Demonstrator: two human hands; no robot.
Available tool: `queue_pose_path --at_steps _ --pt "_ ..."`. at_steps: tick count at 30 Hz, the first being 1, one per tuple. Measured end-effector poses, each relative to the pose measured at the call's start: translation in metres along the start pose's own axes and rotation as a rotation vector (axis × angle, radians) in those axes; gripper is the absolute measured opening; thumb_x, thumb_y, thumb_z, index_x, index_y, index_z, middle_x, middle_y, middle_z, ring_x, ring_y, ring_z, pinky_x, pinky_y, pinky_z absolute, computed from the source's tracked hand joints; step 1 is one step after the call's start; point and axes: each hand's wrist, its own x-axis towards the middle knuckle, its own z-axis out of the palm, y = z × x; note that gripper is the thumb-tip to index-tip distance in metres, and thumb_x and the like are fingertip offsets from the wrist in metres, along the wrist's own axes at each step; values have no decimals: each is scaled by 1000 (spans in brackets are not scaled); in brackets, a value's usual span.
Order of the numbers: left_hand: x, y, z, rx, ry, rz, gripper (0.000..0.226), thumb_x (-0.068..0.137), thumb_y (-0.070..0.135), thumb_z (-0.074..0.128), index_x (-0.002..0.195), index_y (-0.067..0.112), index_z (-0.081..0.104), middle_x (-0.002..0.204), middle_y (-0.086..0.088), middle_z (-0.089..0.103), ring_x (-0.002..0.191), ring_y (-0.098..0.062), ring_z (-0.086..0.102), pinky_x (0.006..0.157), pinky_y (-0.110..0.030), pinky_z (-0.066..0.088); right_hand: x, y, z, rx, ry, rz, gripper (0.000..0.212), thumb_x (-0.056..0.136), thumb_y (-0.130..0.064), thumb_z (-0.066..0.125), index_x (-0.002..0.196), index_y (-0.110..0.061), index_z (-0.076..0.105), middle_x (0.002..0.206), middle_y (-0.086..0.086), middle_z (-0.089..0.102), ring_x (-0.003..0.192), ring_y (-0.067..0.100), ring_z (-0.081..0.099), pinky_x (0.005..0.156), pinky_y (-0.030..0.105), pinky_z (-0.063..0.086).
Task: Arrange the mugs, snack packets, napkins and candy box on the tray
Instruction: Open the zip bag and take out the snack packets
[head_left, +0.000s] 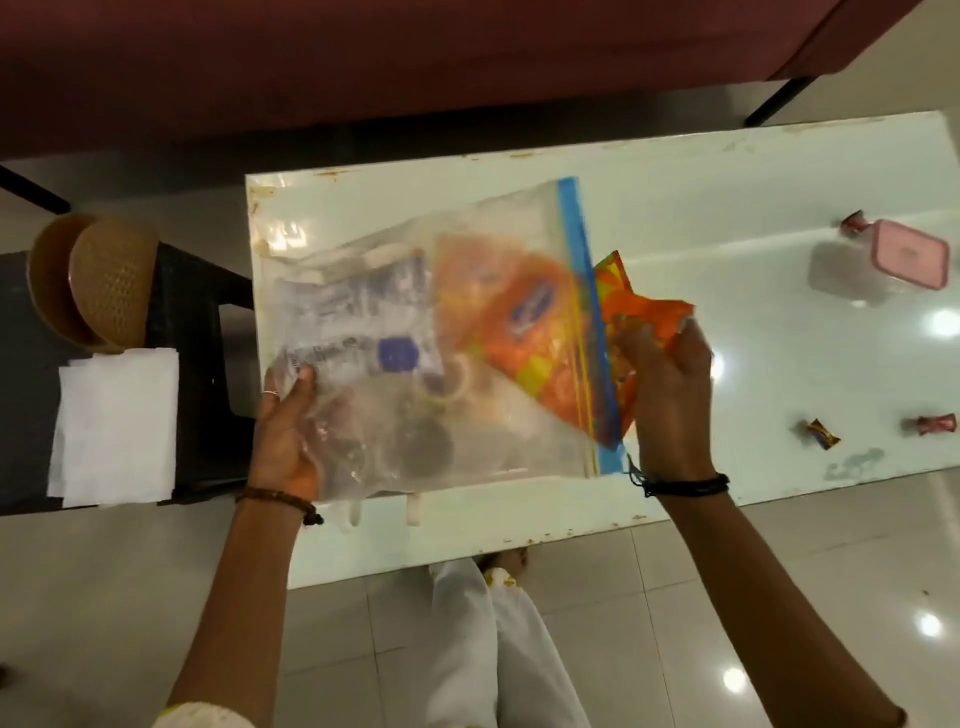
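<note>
Currently we pinch the light, crinkly orange snack packet (644, 306) with the right hand (670, 395) at its stiffer sealed edge, while the left hand (285, 431) grips the limp, slippery zip bag (415, 332).

Only one view is given, taken from a camera worn on the head. The scene is seen from above, looking steeply down and forward over the white table (727, 171). Both forearms are seen entering from the bottom edge, so the table is viewed closely. The edges are bent by the wide lens.
</note>
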Motion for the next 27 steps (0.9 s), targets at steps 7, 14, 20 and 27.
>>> queue_pose_path --at_steps 7,14,20,27 --pt "-7 31 0 -219 -68 -10 74 22 43 92 86 24 61 52 9 66 43 1 60 34 -6 42 -16 51 -10 40 348 279 26 88 -3 49 73 -23 42 80 7 57 83 24 56 79 47 48" --pt "-14 18 30 -262 -51 -64 48 92 40 38 135 19 45 130 -2 58 128 -20 46 109 -43 35 -65 103 36 47 275 625 14 89 -4 45 101 -9 47 89 7 58 86 27 56 81 43 49" --pt "-23 5 44 -325 -102 -129 94 64 39 73 144 15 30 154 -9 27 142 -24 25 119 -42 15 -79 120 34 366 72 1116 17 91 -2 45 105 -1 55 95 25 60 88 38 61 78 47 53" --pt "-12 -18 24 -215 12 -108 69 77 29 54 141 13 35 138 -10 49 128 -24 46 113 -41 31 -82 122 11 -242 -83 1034 43 86 -30 60 106 1 38 91 25 64 75 35 63 62 39 57"
